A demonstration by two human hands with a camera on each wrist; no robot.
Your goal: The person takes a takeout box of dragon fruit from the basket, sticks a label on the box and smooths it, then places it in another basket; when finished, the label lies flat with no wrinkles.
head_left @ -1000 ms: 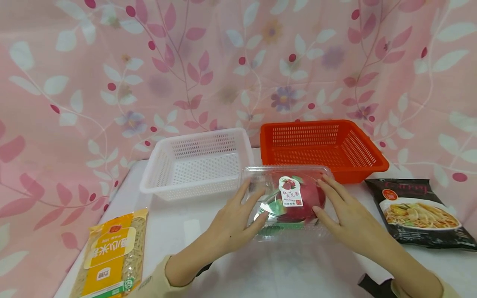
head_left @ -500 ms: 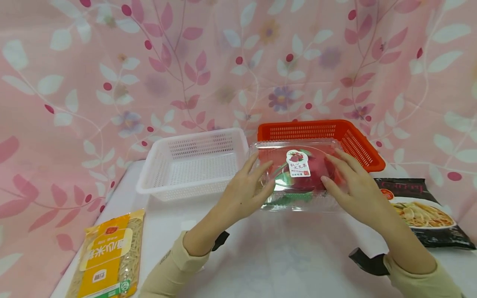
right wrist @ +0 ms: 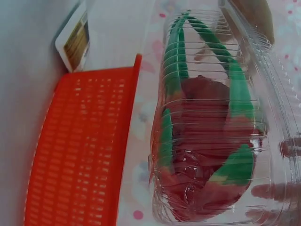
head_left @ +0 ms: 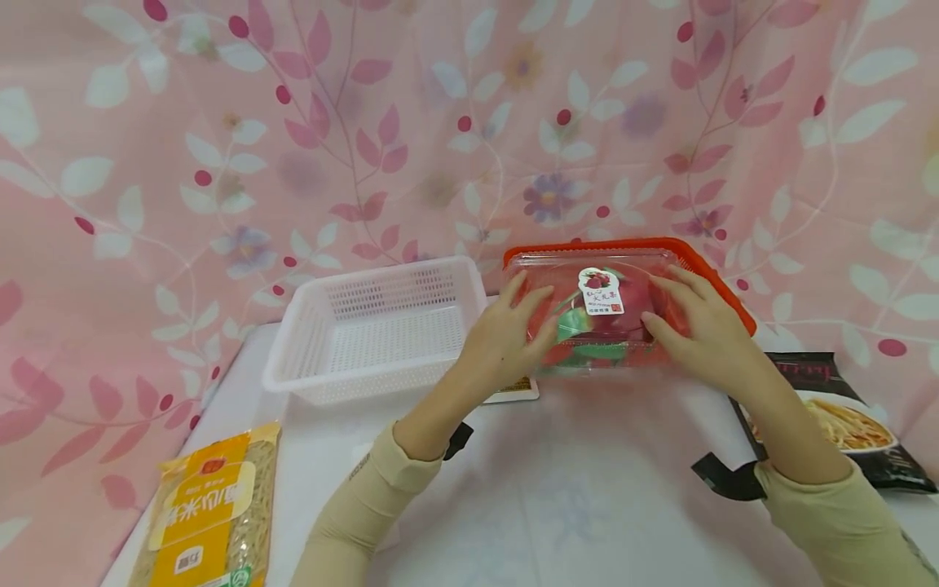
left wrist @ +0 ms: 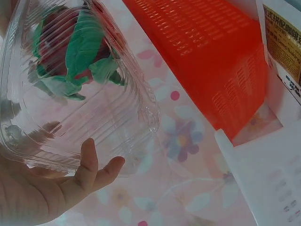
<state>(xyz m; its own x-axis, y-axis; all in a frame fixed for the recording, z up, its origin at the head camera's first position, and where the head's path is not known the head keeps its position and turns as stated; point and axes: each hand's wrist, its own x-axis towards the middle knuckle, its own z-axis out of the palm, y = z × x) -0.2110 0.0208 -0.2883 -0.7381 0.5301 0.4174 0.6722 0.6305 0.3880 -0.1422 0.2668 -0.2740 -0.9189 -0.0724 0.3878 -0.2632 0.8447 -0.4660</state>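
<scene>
A clear plastic clamshell box [head_left: 597, 356] is held up by its two ends, with a red and green dragon fruit [right wrist: 207, 160] inside and a white label on its lid. My left hand [head_left: 502, 338] grips the left end, its fingers spread along the side in the left wrist view. At the right end, my right hand [head_left: 711, 338] holds the box with thumb and fingers. The box is above the front part of a red plastic basket [head_left: 715, 273] and hides most of the basket's inside in the head view.
Left of the red basket stands a white plastic basket [head_left: 367, 383]. A white-edged packet [head_left: 517, 391] lies partly hidden behind my left hand. A yellow noodle bag [head_left: 213, 505] is at the left, a black noodle bag [head_left: 873, 440] at the right. A floral curtain [head_left: 440, 122] hangs behind.
Both hands have moved the clamshell box up and forward from in front of the red basket to above it. A white-edged packet has come into sight by my left hand.
</scene>
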